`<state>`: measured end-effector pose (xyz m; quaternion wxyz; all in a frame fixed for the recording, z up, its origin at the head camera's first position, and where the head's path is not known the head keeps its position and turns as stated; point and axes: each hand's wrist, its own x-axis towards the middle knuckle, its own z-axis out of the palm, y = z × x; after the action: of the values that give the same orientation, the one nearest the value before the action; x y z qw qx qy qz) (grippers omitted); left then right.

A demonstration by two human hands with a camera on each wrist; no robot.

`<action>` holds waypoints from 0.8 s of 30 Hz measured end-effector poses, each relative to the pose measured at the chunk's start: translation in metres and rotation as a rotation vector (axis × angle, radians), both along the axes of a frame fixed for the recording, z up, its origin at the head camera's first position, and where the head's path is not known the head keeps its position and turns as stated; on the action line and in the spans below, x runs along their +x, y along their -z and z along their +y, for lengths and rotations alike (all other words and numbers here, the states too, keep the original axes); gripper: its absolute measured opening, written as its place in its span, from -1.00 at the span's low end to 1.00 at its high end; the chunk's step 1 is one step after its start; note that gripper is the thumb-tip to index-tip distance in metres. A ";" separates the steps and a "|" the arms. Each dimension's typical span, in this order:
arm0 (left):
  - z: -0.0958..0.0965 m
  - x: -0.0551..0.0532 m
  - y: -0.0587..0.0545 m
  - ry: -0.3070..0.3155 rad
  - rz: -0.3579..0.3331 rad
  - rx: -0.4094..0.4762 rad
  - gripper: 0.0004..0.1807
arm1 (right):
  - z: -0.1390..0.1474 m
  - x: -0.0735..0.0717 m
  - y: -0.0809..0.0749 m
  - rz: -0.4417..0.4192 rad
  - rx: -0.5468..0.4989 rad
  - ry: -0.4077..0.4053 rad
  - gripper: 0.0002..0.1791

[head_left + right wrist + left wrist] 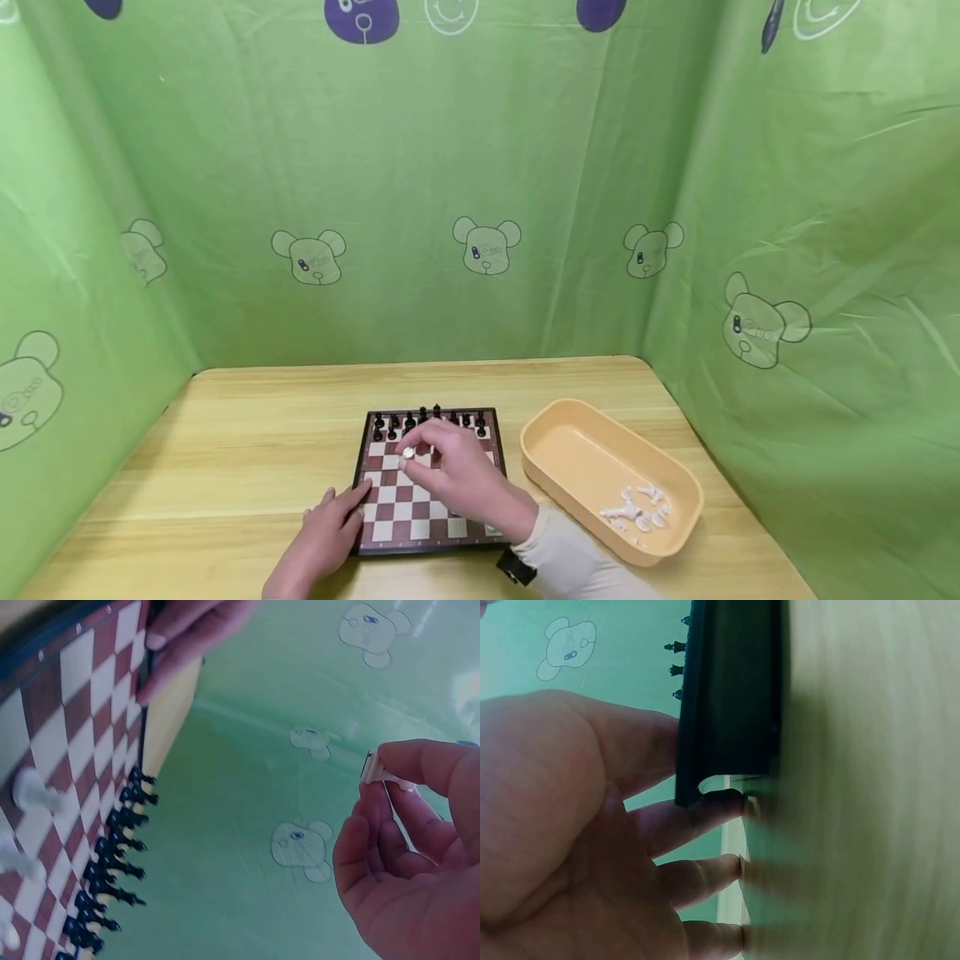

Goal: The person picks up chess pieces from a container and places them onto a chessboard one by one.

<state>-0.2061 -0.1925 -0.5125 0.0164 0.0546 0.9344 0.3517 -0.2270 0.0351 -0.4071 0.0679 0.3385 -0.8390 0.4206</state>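
Note:
My right hand (pixel 461 471) pinches a small white chess piece (pixel 408 452) between thumb and fingers, above the chessboard (pixel 402 508). In the right wrist view the piece (pixel 373 766) lies sideways, its flat base facing outward; its kind is unclear. At the board's left edge rests my left hand (pixel 322 533), fingers spread, touching the board's side and the table. Black chess pieces (pixel 378 423) stand along the board's far side. A few white pieces (pixel 34 791) stand on the near part, mostly hidden by my right arm in the head view.
Right of the board stands an orange plastic tray (pixel 562 450) with several white chess pieces (pixel 637 512) lying in its near end. The wooden table (pixel 262 417) is bordered by green curtains (pixel 405 308) with bear drawings. A dark band (pixel 516 567) sits by my right wrist.

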 end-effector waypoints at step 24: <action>-0.002 -0.001 0.001 0.031 0.038 -0.012 -0.56 | -0.040 0.006 0.048 -0.092 0.252 -0.074 -0.89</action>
<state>-0.2068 -0.1949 -0.5130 0.0044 0.0759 0.9356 0.3448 -0.2212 -0.0051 -0.4551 -0.0289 0.3555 -0.8743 0.3293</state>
